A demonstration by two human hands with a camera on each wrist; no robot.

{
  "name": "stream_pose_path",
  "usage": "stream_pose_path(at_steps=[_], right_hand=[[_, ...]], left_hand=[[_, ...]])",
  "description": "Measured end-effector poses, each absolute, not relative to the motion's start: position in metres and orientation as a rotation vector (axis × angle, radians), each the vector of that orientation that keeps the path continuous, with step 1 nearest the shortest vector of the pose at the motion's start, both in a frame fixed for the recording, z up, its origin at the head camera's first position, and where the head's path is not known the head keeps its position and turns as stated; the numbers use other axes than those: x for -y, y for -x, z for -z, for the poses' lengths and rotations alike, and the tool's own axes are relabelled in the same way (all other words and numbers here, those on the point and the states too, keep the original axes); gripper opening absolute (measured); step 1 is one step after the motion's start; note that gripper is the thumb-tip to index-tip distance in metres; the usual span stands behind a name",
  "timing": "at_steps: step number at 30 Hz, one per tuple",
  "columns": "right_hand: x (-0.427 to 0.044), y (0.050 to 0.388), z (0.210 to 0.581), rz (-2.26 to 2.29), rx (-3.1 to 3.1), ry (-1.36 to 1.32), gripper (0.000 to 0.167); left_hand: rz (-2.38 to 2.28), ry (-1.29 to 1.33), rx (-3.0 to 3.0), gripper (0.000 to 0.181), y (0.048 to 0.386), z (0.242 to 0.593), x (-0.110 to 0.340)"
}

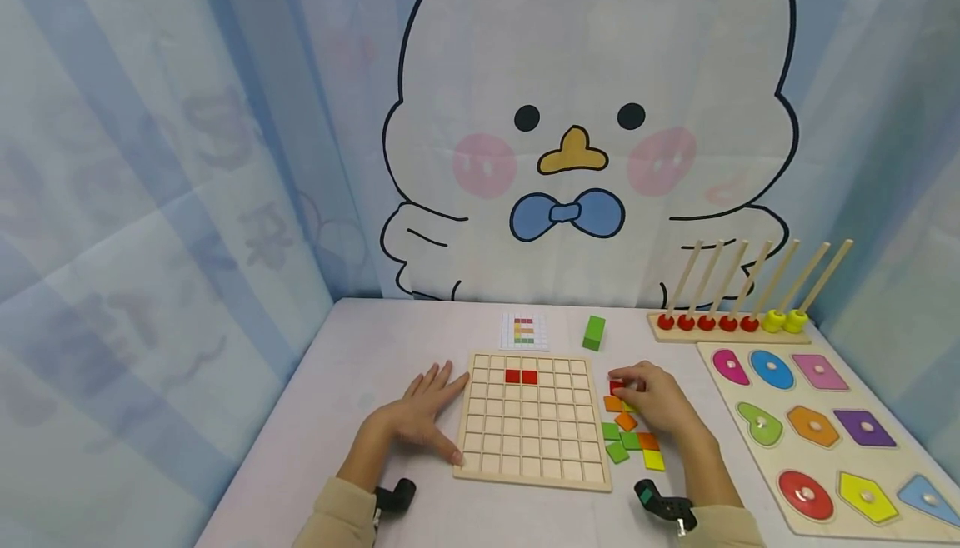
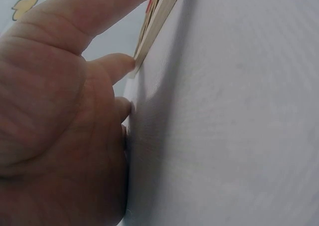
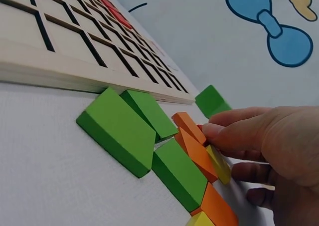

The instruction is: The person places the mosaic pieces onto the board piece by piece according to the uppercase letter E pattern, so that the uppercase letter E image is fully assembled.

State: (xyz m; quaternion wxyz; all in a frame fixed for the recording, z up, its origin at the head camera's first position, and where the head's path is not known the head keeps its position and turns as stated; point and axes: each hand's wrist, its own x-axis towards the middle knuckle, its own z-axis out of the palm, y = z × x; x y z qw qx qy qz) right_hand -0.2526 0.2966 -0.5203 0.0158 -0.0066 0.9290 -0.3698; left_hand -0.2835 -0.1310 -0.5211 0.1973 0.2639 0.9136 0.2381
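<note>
Your free passage: above the grid board (image 1: pixel 531 430) — flanked by loose tiles (image 1: pixel 629 441) right, your left hand (image 1: pixel 418 415) left.

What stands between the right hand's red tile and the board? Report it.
Nothing visible: only bare table separates the red tile from the board. The closest orange tile lies to the near side, off that path.

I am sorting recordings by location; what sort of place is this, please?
Probably a children's play or learning corner: a cartoon backdrop hangs behind a table with a wooden grid board and a shape puzzle.
</note>
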Motion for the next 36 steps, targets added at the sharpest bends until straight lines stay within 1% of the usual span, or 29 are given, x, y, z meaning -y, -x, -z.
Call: stream_pose_path(at_steps=[7,15,23,29,36], right_hand=[[-0.296,0.254,0.522,1.161,-2.877,0.012,0.024],[-0.295,0.254,0.523,1.162,-2.866,0.021,0.026],[-0.293,0.253,0.522,1.246,-2.981,-0.018,0.017],[-0.289,0.253,0.515,1.352,-3.020,-0.028,0.026],[-0.277,0.256,0.503,1.616,-2.899,0.004,0.031]], left_hand=[[-0.647,-0.737,-2.568,0.132,0.284,0.521,0.130],[-0.642,-0.727,-2.575,0.132,0.283,0.520,0.129],[-0.660,-0.733,-2.566,0.131,0.282,0.519,0.130],[-0.651,-0.733,-2.571,0.132,0.282,0.518,0.129],[-0.655,-0.728,-2.576,0.132,0.281,0.518,0.129]])
